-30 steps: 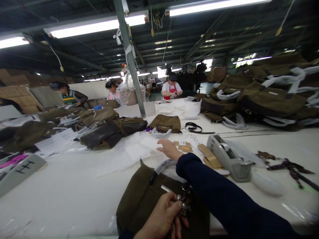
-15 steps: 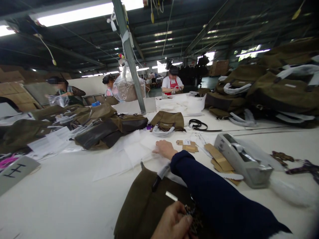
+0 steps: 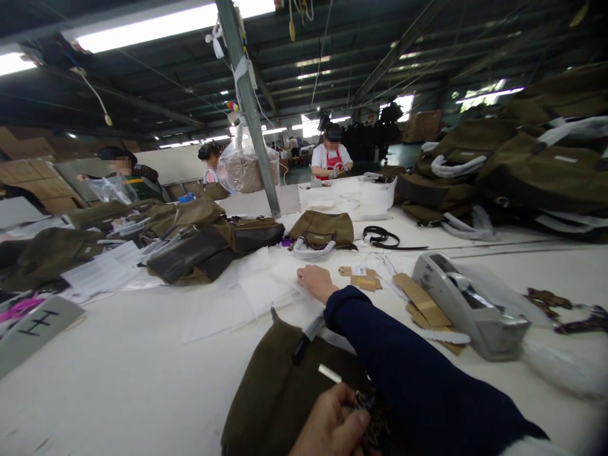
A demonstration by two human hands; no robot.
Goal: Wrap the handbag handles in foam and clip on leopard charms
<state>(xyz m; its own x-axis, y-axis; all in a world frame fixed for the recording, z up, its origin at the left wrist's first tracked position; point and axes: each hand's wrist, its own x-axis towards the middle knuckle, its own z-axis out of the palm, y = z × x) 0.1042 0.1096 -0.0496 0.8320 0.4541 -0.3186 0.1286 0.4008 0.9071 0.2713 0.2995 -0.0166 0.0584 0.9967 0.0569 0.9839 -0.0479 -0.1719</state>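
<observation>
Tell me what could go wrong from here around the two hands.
The thin white sheets lie loose and overlapping, so the right hand could catch more than one or crease them.
The left hand holds a cluster of small metal pieces over the olive bag; one might slip or snag the cloth.
The navy sleeve reaches across the bag and could rub its handle.

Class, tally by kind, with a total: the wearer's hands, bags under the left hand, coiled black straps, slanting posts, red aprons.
Left hand and right hand: 2
Olive bag: 1
Black strap: 1
Slanting post: 1
Red apron: 1
Total: 6
</observation>
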